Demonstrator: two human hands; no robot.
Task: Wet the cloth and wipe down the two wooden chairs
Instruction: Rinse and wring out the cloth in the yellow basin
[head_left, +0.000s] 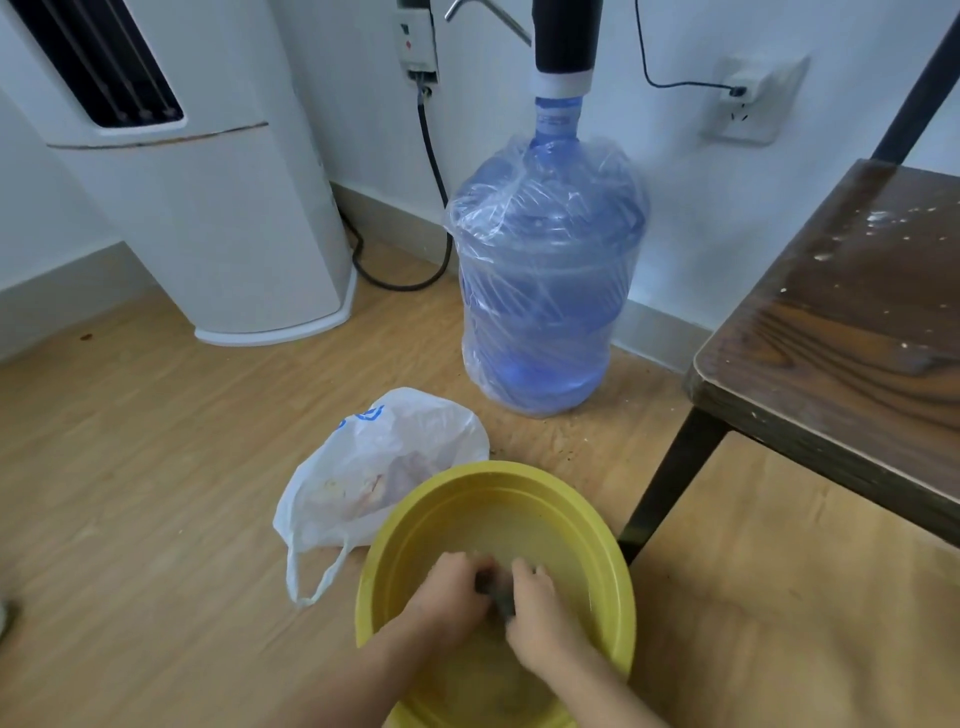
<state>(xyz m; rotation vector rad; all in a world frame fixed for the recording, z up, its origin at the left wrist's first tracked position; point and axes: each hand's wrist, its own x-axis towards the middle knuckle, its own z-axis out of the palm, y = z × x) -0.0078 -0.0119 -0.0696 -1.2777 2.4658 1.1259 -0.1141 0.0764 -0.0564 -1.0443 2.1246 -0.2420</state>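
Note:
A yellow plastic basin (410, 551) stands on the wooden floor at the bottom centre, with water in it. Both my hands are inside it. My left hand (449, 597) and my right hand (540, 618) are closed together around a small dark grey cloth (496, 592), of which only a strip shows between them. A dark wooden chair (852, 312) with black metal legs stands at the right; its seat is speckled with white spots. Only this one chair is in view.
A large blue water jug (545, 280) wrapped in clear plastic, with a pump on top, stands by the wall. A white plastic bag (374, 467) lies just left of the basin. A white standing appliance (208, 182) occupies the left corner, with a black cable (431, 156) along the wall.

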